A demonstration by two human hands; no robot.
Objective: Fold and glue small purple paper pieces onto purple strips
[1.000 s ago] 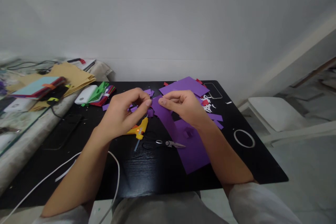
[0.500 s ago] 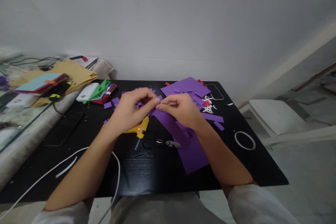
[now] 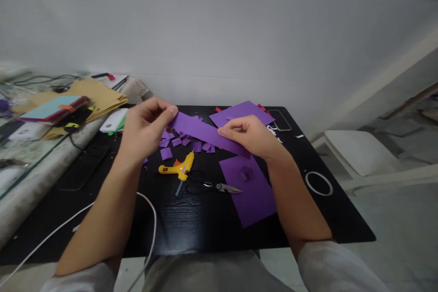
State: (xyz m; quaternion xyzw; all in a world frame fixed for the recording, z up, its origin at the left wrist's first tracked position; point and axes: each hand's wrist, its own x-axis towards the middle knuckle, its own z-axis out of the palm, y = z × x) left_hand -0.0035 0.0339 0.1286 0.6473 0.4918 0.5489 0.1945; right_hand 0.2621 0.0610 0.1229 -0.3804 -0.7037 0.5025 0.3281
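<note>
A long purple paper strip [image 3: 201, 129] is stretched between my two hands above the table. My left hand [image 3: 145, 125] pinches its left end between thumb and fingers. Further along, my right hand [image 3: 248, 134] grips the strip near its other end, which reaches past the fingers. Below the strip lie many small purple paper pieces [image 3: 166, 153]. A yellow glue gun [image 3: 179, 167] rests beneath, with a small lit spot on its body. Scissors [image 3: 222, 187] lie beside it, their blade tips over a purple sheet [image 3: 255, 200].
Another purple sheet [image 3: 239, 112] lies at the back right with red and white scraps near it. A white cable [image 3: 154, 223] curves across the table's left front. Stacked notebooks [image 3: 53, 108], brown envelopes [image 3: 92, 96] and a dark phone [image 3: 84, 169] are at left.
My hands have moved apart, the left one going left and slightly up, the right one a little right. The strip is now pulled out between them, uncovering the glue gun and paper pieces.
</note>
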